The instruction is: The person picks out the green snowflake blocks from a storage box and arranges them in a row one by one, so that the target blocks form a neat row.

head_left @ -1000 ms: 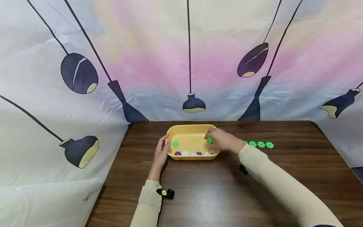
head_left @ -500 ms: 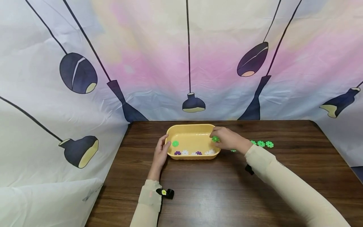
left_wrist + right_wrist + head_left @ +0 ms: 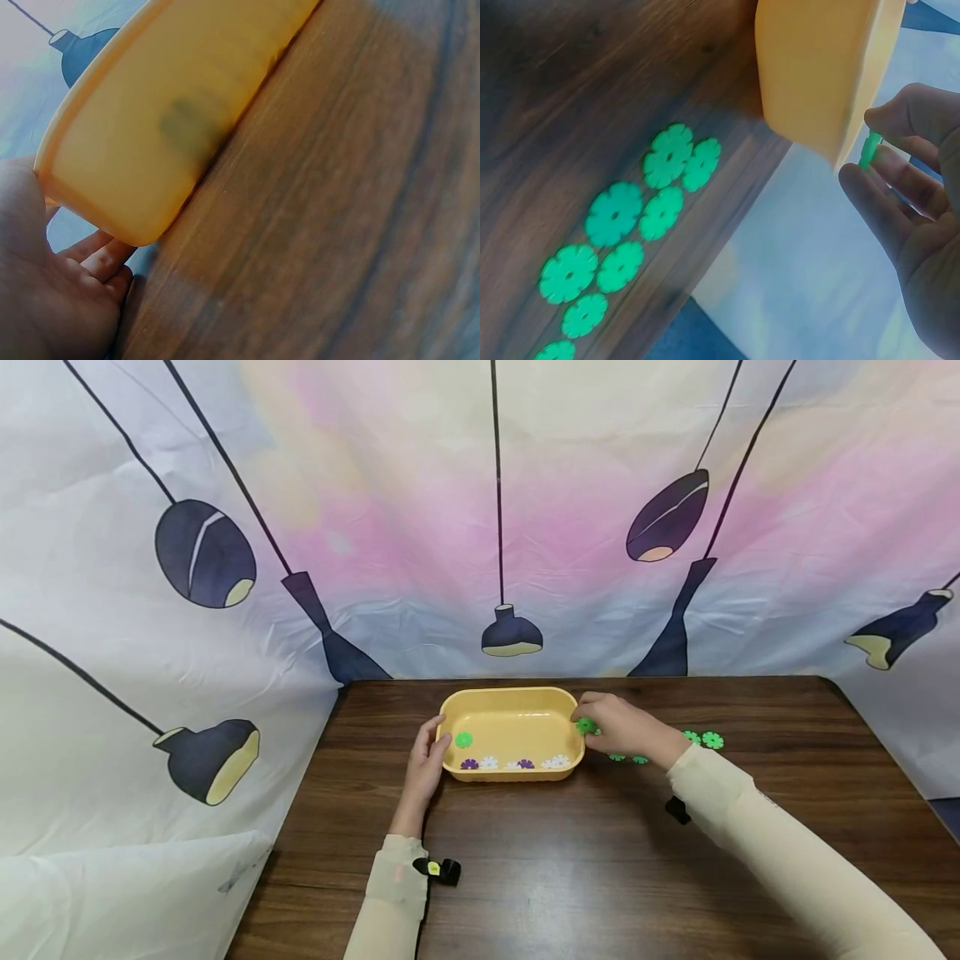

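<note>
A yellow plastic basin (image 3: 517, 692) stands toward the back of the table. My left hand (image 3: 427, 766) holds its left end, thumb at the rim and fingers around the outside, as the left wrist view (image 3: 67, 292) shows. At the basin's right rim, my right hand (image 3: 618, 727) pinches a green snowflake disc (image 3: 869, 149) between thumb and fingertips. Beneath and beyond that hand, several more green snowflake discs (image 3: 615, 214) lie flat in two rows on the table. Inside the basin are a green disc (image 3: 463, 740) and several purple (image 3: 469, 764) and white discs (image 3: 488, 762).
The dark wooden table (image 3: 525, 877) reaches back to a printed cloth backdrop (image 3: 420, 527) with painted lamps. Cloth also hangs along the left side. A black strap device (image 3: 448, 872) sits on the left wrist.
My right hand has moved right, from over the basin's interior to its right rim, carrying the green snowflake disc. Its forearm now covers different discs of the rows. The left hand stays put.
</note>
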`<state>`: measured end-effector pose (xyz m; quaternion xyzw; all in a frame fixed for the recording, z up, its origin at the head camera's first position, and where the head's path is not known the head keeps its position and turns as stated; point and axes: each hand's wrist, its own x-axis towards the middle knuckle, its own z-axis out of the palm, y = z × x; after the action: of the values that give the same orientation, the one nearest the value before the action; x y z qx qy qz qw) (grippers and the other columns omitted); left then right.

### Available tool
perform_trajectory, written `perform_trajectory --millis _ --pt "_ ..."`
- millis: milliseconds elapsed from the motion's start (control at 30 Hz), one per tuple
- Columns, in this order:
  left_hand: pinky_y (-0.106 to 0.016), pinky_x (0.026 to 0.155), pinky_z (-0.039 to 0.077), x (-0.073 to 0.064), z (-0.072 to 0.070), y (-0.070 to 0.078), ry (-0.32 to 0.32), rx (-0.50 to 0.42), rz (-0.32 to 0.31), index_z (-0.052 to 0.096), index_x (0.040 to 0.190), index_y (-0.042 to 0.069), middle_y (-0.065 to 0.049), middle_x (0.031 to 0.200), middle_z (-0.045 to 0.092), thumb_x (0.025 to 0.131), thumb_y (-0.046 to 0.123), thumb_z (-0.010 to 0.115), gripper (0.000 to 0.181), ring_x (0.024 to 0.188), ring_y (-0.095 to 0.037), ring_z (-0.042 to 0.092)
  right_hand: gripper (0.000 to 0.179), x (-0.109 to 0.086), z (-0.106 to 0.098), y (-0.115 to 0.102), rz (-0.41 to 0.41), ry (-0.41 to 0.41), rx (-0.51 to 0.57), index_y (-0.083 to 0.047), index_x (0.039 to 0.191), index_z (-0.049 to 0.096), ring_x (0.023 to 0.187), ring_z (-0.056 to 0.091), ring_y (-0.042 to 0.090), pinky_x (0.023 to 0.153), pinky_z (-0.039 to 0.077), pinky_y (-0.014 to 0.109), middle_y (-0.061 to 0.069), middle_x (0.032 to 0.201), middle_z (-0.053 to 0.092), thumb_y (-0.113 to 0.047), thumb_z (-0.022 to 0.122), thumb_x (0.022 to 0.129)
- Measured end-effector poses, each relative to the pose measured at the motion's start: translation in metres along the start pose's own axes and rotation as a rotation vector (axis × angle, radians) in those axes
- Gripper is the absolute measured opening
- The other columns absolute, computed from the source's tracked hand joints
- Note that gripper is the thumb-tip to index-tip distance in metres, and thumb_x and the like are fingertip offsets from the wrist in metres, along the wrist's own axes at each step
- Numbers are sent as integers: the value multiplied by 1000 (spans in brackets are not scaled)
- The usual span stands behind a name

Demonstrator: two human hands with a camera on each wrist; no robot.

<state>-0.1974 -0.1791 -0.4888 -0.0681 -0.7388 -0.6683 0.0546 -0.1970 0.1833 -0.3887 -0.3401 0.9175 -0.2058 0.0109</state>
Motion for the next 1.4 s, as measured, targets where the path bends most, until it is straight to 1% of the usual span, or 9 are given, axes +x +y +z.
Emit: perform_trajectory --millis 200,367,567,667,933,1067,1167,1267,1400 --pt "-15 105 36 0 0 0 0 -6 6 47 153 0 -20 167 35 111 13 54 45 155 -29 29 29 -15 -4 9 41 6 6 3 118 76 83 62 16 73 56 35 11 109 67 3 74 89" --pt "-16 106 37 1 -1 -2 -4 -10 -1 48 153 1 -19 167 35 111 14 53 44 154 -28 30 31 -27 -3 18 57 14 3 4 119 75 84 62 18 71 55 36 15 112 67 5 74 88" --pt "-31 115 37 1 2 -2 -3 -8 -6 47 154 0 -20 167 35 111 13 53 45 154 -30 30 31 -45 -6 29 74 28 -6 5 118 74 77 59 15 69 54 37 14 111 66 5 74 88" --pt "-31 117 35 1 1 -2 -2 -15 -2 47 153 0 -20 167 35 111 13 54 45 155 -29 28 31 -54 -8 37 83 32 -23 6 118 73 80 62 16 70 56 38 13 108 66 4 76 87" --pt "-14 103 36 2 1 -1 10 -6 -4 48 153 -1 -21 166 36 111 10 53 44 154 -30 30 31 -74 -8 52 111 45 -22 8 118 72 82 63 17 68 55 38 14 107 65 5 76 87" --pt "-13 102 36 1 1 8 3 -17 -18 47 152 -5 -25 166 35 110 7 53 44 155 -33 28 30 -83 -5 58 132 31 -21 8 117 72 85 65 21 71 56 40 15 107 66 4 77 87" --pt "-23 108 38 -3 1 23 -9 -11 -22 48 150 -7 -26 164 36 109 6 54 43 153 -35 30 29 -89 -4 63 149 34 -23 8 115 73 86 65 23 72 57 42 15 106 66 5 77 86" --pt "-39 116 37 -8 2 38 -12 -5 -12 48 149 -8 -28 163 37 109 7 54 43 152 -37 32 29 -93 -4 67 162 44 -30 8 113 73 86 65 24 71 55 43 15 105 66 5 77 85" --pt "-53 121 30 -11 3 40 -7 -4 -26 48 149 -7 -28 163 37 109 7 54 43 154 -38 29 29 -102 1 73 191 36 -27 8 113 73 88 66 27 72 56 45 17 105 66 6 77 84"
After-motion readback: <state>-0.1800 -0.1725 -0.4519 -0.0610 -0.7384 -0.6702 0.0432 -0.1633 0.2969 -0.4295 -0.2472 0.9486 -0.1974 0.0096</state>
